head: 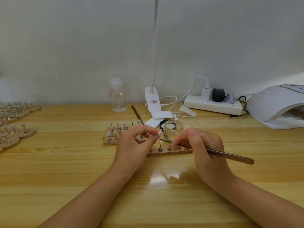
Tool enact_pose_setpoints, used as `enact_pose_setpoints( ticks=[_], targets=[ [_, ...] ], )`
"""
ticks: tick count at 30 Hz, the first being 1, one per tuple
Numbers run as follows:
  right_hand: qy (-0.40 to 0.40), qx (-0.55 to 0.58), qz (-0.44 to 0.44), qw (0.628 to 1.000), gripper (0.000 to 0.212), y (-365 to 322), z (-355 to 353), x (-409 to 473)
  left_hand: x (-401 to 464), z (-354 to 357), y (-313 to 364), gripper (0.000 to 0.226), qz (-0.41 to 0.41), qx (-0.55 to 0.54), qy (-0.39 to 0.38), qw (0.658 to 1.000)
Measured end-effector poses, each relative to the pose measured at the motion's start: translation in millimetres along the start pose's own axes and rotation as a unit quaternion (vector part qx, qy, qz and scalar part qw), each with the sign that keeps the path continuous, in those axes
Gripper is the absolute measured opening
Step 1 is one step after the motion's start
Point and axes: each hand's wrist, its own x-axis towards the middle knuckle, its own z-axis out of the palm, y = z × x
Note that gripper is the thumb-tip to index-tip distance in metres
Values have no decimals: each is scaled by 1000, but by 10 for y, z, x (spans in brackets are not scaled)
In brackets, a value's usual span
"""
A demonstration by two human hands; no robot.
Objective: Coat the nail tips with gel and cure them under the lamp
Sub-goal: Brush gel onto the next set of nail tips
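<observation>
Bare forearms; seemingly no sleeves, rings, or watch.

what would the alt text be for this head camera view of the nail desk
A person's left hand pinches a small stand with a nail tip while the right hand holds a brown brush towards it, above a wooden strip of nail stands on a wooden table. An open glass jar stands just behind; a white curing lamp sits far right.

The picture is bright and soft, with even light all over. A shiny white patch of glare sits on the table [162, 177] between the two arms. Shadows are faint and small. The wall [82, 46] looks plain and a little grey. Far things look a bit fuzzy. The table edge bends near the sides.
</observation>
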Motion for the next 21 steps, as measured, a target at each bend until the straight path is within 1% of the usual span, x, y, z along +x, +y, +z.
enact_pose_setpoints(
  ticks=[3, 6, 9, 13, 17, 19, 21],
  targets=[
    [6, -35, 6, 999, 39, -6, -9, 20, -2, 3, 6, 27, 3, -1, 2, 1000],
    [-14, -69, 17, 997, 40, -4, 3, 25, -2, 5, 15, 27, 4, -3, 5, 1000],
    [-24, -56, -6, 998, 42, -1, 11, 13, -5, 5, 12, 30, 2, -1, 5, 1000],
    [-3, -45, -40, 998, 45, -2, -2, -1, -10, 5, 12, 26, 2, -4, 4, 1000],
    [8, -45, -6, 999, 37, -8, -8, 20, -6, 2, 16, 25, 6, 1, 3, 1000],
    [-4, -67, 21, 998, 39, -2, -1, 31, -8, 4, 14, 26, 7, -1, 6, 1000],
    [-18, -72, 29, 997, 41, -2, 8, 30, -9, 5, 13, 27, 5, 0, 8, 1000]
  ],
)
